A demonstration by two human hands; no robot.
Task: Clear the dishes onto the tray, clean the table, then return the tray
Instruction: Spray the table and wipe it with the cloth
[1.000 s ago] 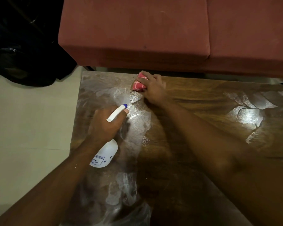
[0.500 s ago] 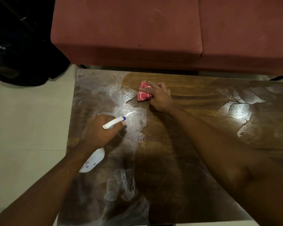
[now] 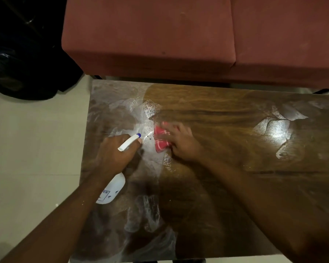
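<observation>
Table (image 3: 226, 186): wet film on left part, wipe step in hand. Right hand (image 3: 180, 144) fingers pressed on red cloth (image 3: 160, 141); left hand (image 3: 114, 156) fingers wrapped round spray bottle (image 3: 111, 188). Advice: overlap strokes, chase film toward left edge, spray sparingly.

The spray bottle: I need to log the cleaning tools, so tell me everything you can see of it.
The spray bottle is white plastic with a white trigger head and a blue nozzle tip. A partly hidden printed label shows on its body. The left hand grips its neck, holding it tilted above the wet table, nozzle aimed toward the red cloth.
</observation>
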